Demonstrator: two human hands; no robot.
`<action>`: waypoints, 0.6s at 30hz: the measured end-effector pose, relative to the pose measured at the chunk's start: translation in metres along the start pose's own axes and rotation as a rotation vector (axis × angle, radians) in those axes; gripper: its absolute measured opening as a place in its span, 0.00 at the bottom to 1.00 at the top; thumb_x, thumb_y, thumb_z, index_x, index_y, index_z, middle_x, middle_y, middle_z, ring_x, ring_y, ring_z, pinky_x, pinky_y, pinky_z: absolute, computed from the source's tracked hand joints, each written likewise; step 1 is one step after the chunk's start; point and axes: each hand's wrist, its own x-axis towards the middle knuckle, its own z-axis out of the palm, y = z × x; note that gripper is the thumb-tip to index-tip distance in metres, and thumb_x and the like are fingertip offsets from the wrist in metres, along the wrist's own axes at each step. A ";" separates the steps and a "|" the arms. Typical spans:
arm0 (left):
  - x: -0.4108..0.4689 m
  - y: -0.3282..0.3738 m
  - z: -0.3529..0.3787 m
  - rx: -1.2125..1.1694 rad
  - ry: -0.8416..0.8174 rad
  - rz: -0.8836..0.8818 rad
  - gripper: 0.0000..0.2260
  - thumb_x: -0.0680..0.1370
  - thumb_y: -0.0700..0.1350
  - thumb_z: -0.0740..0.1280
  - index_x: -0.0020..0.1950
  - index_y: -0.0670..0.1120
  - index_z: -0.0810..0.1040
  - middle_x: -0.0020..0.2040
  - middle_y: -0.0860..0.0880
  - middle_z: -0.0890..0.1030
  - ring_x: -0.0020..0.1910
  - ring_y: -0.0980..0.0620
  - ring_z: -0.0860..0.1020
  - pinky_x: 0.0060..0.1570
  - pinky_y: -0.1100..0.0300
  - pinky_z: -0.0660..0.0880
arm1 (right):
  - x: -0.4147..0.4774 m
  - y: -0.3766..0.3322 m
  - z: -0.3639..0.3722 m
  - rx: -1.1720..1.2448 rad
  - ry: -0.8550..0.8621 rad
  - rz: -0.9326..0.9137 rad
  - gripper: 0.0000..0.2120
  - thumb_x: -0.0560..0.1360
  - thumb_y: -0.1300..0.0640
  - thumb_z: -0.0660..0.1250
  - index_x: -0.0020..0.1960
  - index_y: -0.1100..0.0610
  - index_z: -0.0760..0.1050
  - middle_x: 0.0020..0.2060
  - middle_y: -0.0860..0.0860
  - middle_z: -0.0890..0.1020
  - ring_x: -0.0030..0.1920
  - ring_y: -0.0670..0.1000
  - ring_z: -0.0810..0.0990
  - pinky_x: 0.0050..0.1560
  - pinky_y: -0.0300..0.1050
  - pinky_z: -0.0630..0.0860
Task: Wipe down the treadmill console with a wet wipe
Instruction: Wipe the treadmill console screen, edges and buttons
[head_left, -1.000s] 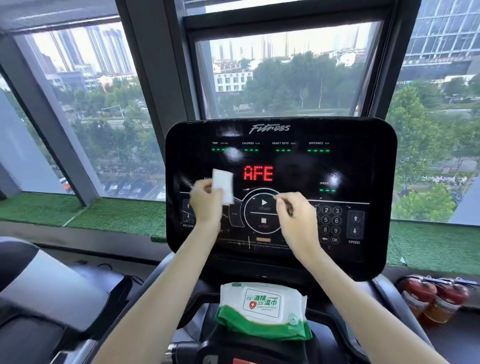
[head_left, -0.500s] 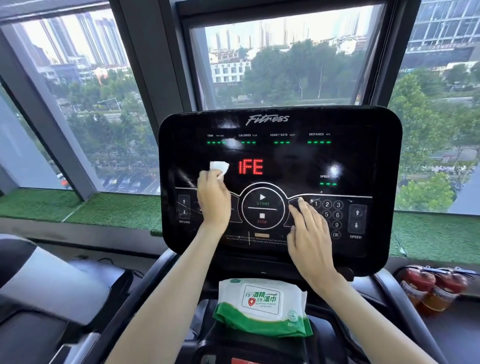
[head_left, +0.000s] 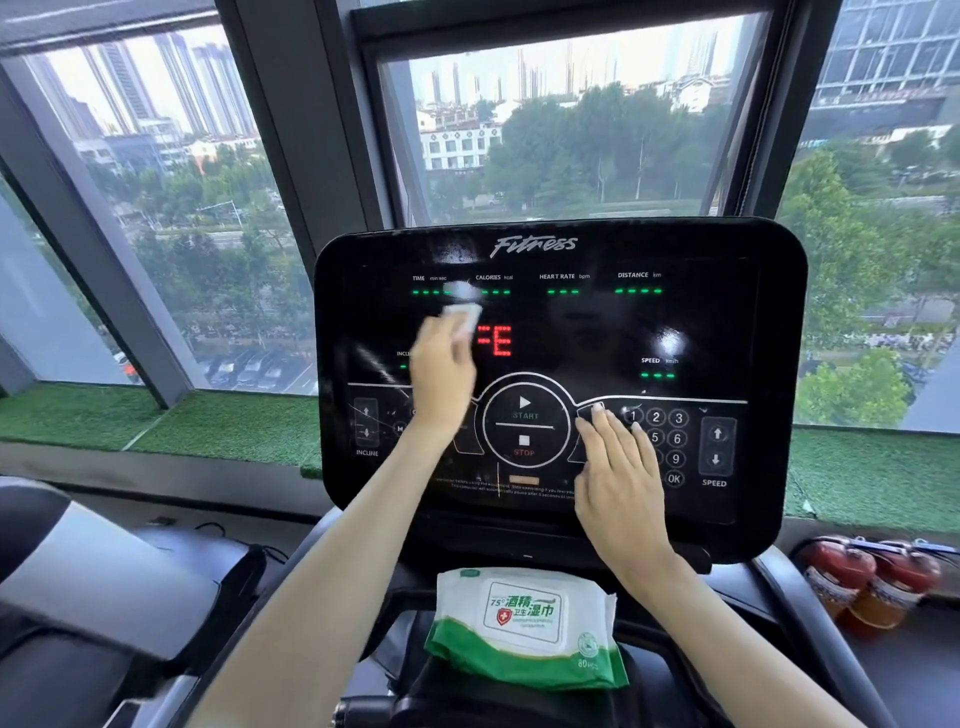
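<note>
The black glossy treadmill console fills the middle of the head view, with red letters and green dashes lit. My left hand holds a small white wet wipe against the screen, left of the red letters; the hand and wipe are motion-blurred. Flat on the lower panel lies my right hand, fingers straight, between the round START/STOP dial and the number keypad, covering part of the keypad.
A green and white pack of wet wipes lies on the ledge below the console. Red bottles stand low at the right. Big windows and a strip of green turf lie behind. A dark padded machine is at the lower left.
My left hand has slid the wipe upward on the screen, toward the green readouts. My right hand went from curled near the dial to flat on the panel and stays there.
</note>
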 end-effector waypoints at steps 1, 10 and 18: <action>0.006 0.002 0.000 -0.035 0.102 -0.164 0.11 0.77 0.33 0.61 0.57 0.40 0.77 0.47 0.43 0.77 0.41 0.52 0.73 0.41 0.74 0.67 | 0.000 0.000 -0.001 -0.001 0.004 0.001 0.24 0.72 0.61 0.50 0.64 0.63 0.73 0.64 0.59 0.75 0.65 0.57 0.73 0.68 0.54 0.60; -0.004 0.022 0.022 -0.021 -0.023 0.016 0.09 0.77 0.34 0.61 0.54 0.39 0.77 0.45 0.44 0.75 0.41 0.50 0.74 0.42 0.54 0.75 | 0.000 0.001 -0.002 -0.044 -0.021 -0.015 0.25 0.71 0.61 0.50 0.64 0.62 0.73 0.65 0.59 0.75 0.65 0.57 0.73 0.69 0.55 0.60; -0.018 0.039 0.037 0.048 -0.292 0.438 0.09 0.76 0.34 0.63 0.53 0.41 0.79 0.43 0.44 0.76 0.40 0.45 0.76 0.37 0.49 0.77 | -0.003 0.009 -0.002 0.030 0.025 -0.021 0.24 0.69 0.65 0.53 0.63 0.62 0.72 0.68 0.60 0.71 0.68 0.57 0.69 0.71 0.53 0.58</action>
